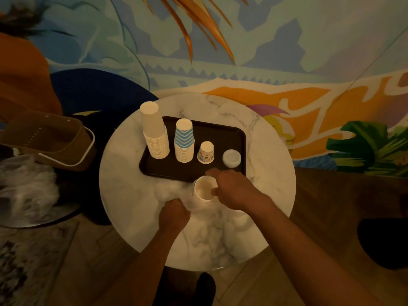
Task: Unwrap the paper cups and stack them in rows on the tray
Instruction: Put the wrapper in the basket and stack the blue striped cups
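Note:
A dark tray point(220, 133) lies on a round marble table point(132, 195). On it stand a tall stack of plain white cups point(154, 131), a blue-striped stack point(184, 140), a small patterned cup point(206, 152) and a translucent lid-like piece point(231, 158), all upside down in a row. In front of the tray, my right hand point(234, 188) grips the rim of a white cup stack point(204, 188), mouth up, still in clear plastic wrap point(176, 193). My left hand point(173, 214) clutches the wrap below it.
A brown basket point(50, 140) sits on the left beside crumpled clear plastic point(24, 186) on a low round surface. A painted wall rises behind the table. Wooden floor and a patterned rug lie below.

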`<state>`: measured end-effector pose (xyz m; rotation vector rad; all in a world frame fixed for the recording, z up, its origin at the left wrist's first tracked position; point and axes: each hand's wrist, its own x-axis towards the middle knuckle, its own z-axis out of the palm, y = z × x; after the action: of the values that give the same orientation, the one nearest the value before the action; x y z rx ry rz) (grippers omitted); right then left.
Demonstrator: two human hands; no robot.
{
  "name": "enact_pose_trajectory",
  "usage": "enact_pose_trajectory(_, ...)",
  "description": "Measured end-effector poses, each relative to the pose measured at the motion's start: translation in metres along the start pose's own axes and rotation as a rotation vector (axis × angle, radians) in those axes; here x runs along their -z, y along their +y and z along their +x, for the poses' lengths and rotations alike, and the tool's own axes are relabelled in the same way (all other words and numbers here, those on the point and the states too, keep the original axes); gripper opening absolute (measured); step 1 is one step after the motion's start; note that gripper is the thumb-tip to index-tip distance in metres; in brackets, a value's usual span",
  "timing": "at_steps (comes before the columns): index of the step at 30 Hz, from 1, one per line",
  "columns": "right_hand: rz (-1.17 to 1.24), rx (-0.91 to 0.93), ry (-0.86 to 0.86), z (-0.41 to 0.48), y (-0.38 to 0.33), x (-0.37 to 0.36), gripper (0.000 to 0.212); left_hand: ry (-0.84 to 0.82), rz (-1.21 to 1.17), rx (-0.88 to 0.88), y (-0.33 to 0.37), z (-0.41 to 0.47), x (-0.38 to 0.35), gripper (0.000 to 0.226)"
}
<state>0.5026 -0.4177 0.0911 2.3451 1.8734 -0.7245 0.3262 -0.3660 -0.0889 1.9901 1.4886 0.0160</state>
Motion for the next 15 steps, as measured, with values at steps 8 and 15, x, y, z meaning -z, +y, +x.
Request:
enact_pose_trajectory(8, 0.036, 0.059, -0.025, 0.001, -0.009, 0.005, 0.073, -0.188, -0.538, 0.067, 0.012, -0.003, 0.023, 0.089)
enact_pose_trajectory(15, 0.148, -0.011, -0.011, 0.019, -0.010, -0.012, 0.054, -0.190, -0.444, -0.124, 0.018, -0.019, 0.028, 0.118)
